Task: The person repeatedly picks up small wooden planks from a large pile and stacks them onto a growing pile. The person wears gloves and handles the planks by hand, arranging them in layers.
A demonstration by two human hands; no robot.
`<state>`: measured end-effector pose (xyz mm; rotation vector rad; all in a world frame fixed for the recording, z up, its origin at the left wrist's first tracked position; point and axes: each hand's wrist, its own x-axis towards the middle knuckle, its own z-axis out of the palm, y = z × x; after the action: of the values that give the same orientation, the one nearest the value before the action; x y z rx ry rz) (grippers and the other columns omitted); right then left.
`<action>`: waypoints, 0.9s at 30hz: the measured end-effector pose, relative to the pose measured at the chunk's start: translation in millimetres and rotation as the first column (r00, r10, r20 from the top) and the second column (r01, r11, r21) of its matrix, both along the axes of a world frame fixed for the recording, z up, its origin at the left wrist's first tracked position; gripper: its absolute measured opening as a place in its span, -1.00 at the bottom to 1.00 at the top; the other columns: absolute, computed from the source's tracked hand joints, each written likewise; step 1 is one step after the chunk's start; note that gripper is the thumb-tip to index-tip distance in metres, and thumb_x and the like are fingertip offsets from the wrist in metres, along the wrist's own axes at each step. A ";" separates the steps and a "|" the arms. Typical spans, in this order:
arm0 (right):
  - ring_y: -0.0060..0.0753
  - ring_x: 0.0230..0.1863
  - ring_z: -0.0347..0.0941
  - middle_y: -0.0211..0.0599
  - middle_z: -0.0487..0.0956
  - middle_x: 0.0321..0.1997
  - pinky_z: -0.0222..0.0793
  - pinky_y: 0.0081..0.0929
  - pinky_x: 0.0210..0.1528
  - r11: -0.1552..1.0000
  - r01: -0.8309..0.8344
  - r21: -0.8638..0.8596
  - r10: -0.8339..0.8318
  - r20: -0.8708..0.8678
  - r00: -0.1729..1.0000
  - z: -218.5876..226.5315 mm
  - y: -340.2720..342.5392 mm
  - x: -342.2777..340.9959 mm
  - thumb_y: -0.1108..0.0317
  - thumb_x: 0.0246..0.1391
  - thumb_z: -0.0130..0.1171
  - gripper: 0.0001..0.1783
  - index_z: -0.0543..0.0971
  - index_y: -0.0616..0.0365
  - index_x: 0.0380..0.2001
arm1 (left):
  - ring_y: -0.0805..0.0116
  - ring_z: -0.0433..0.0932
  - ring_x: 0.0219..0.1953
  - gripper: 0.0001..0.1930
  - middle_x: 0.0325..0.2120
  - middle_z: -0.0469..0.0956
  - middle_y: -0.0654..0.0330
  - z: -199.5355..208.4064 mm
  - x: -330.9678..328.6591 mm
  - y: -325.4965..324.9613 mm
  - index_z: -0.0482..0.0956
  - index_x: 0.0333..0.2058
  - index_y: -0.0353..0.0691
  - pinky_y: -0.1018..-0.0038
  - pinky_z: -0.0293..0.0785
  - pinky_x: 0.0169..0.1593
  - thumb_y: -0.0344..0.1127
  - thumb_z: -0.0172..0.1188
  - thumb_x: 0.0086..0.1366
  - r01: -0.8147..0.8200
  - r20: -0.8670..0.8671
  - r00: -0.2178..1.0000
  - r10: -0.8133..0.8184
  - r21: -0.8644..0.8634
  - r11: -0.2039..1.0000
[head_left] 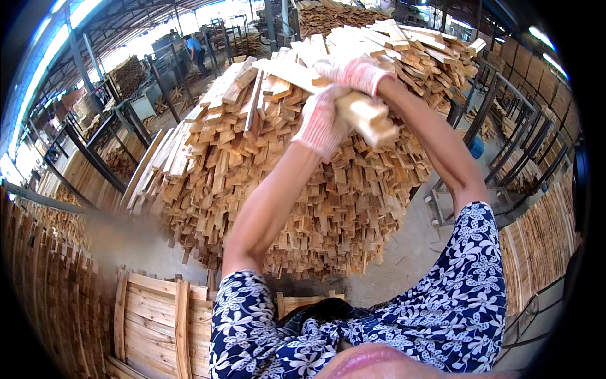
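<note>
Both hands wear pale pink-and-white knit gloves and reach up over a tall stack of sawn wood (pixel 303 202). My left hand (pixel 323 120) is closed round the near underside of a few wooden boards (pixel 365 114), held together as a bundle. My right hand (pixel 355 72) grips the same boards from above and farther back. The boards slant, their near ends pointing down to the right. Their far part lies over the top of the stack. Loose boards (pixel 237 85) lie at angles on the stack beside my left hand.
A slatted wooden panel (pixel 158 322) stands at the lower left, with more stacked wood (pixel 50 290) beyond it. Metal frames (pixel 505 120) stand at right and another rack (pixel 95 145) at left. A person in a blue shirt (pixel 194 47) is far off.
</note>
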<state>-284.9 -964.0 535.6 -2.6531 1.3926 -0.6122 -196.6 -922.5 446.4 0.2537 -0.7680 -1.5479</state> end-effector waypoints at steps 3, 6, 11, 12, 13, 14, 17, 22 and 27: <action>-0.13 0.04 0.54 -0.02 0.58 0.06 0.45 -0.19 0.18 0.831 -0.232 -0.506 0.139 -0.214 0.967 -65.6 12.9 6.3 0.01 0.42 -0.07 -0.56 0.56 0.06 0.10 | 0.10 0.63 -0.14 -0.56 -0.15 0.54 -0.04 -50.9 44.6 52.9 0.34 0.05 -0.38 0.12 0.71 -0.02 -0.41 0.26 0.24 -0.150 0.264 0.955 0.135 0.038 0.988; 0.02 0.14 0.45 0.04 0.47 0.21 0.44 -0.14 0.17 0.798 -0.220 -0.561 0.339 0.117 0.933 -119.9 36.3 2.0 0.16 0.44 -0.07 -0.64 0.52 0.14 0.08 | 0.20 0.60 -0.22 -0.48 -0.19 0.51 0.06 -68.0 63.8 114.4 0.37 0.07 -0.29 0.22 0.70 -0.11 -0.47 0.33 0.13 -0.217 0.376 0.901 0.219 -0.046 0.975; -0.03 0.29 0.38 0.11 0.40 0.28 0.29 -0.15 0.39 0.965 -0.238 0.111 0.148 0.519 0.842 -95.5 55.1 13.3 0.01 0.32 0.10 -0.32 0.25 0.16 0.34 | 0.24 0.57 -0.21 -0.47 -0.23 0.41 0.12 -75.7 94.4 143.6 0.17 -0.06 -0.09 0.24 0.70 -0.20 -0.51 0.32 0.11 -0.462 0.732 0.586 0.348 -0.051 0.886; -0.02 0.27 0.39 0.14 0.40 0.27 0.33 -0.10 0.35 0.941 -0.298 0.162 0.137 0.623 0.770 -90.8 45.3 21.4 -0.01 0.26 0.17 -0.23 0.17 0.18 0.35 | 0.23 0.58 -0.22 -0.46 -0.24 0.41 0.12 -80.3 100.3 136.8 0.17 -0.06 -0.09 0.24 0.70 -0.20 -0.50 0.33 0.10 -0.411 0.752 0.531 0.391 -0.175 0.895; 0.00 0.25 0.40 0.16 0.39 0.25 0.37 -0.04 0.31 0.910 -0.359 0.210 0.104 0.720 0.686 -89.8 33.8 28.6 -0.03 0.21 0.23 -0.13 0.09 0.19 0.37 | 0.23 0.58 -0.23 -0.45 -0.24 0.41 0.11 -93.5 108.5 125.0 0.16 -0.06 -0.09 0.24 0.71 -0.21 -0.50 0.34 0.10 -0.344 0.768 0.474 0.430 -0.288 0.894; 0.02 0.23 0.42 0.19 0.38 0.23 0.41 0.02 0.28 0.878 -0.409 0.249 0.048 0.804 0.593 -93.2 18.0 31.3 -0.05 0.15 0.30 -0.02 0.01 0.20 0.39 | 0.21 0.59 -0.26 -0.43 -0.24 0.42 0.10 -84.6 102.3 129.0 0.16 -0.05 -0.10 0.25 0.71 -0.22 -0.49 0.37 0.09 -0.322 0.741 0.607 0.286 -0.100 0.941; 0.00 0.11 0.50 0.21 0.39 0.15 0.58 -0.05 0.13 0.817 -0.460 0.348 -0.181 0.912 0.368 -110.6 -2.9 56.2 0.06 0.00 0.49 0.18 -0.12 0.25 0.39 | 0.22 0.60 -0.33 -0.41 -0.22 0.48 0.08 -80.0 111.9 153.7 0.23 0.03 -0.15 0.29 0.70 -0.26 -0.48 0.38 0.10 -0.364 0.667 0.702 0.248 0.037 0.930; -0.06 0.63 -0.16 -0.07 -0.04 0.62 -0.10 0.07 0.61 0.453 -0.881 0.139 -0.403 0.913 -0.063 -186.1 79.0 43.3 0.30 0.16 0.26 -0.01 -0.05 -0.23 0.53 | 0.28 0.62 -0.34 -0.30 -0.18 0.52 0.07 -91.4 129.6 201.5 0.26 0.16 -0.13 0.42 0.69 -0.30 -0.46 0.39 0.04 -0.433 0.668 0.611 0.425 -0.167 0.886; 0.10 0.59 -0.11 0.26 -0.12 0.59 -0.06 0.09 0.58 0.522 -0.844 0.118 -0.013 0.991 0.131 -247.7 182.3 65.5 0.08 -0.04 0.48 0.45 -0.45 0.07 0.53 | 0.21 0.64 -0.23 -0.26 -0.12 0.58 0.02 -143.3 189.5 177.6 0.28 0.19 -0.19 0.38 0.68 -0.07 -0.39 0.43 0.03 -0.369 0.475 -0.035 0.879 -0.824 0.430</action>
<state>-219.4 -781.7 287.9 -1.3055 0.1623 -1.0106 -7.0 -744.9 303.1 1.0398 -1.5678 0.0079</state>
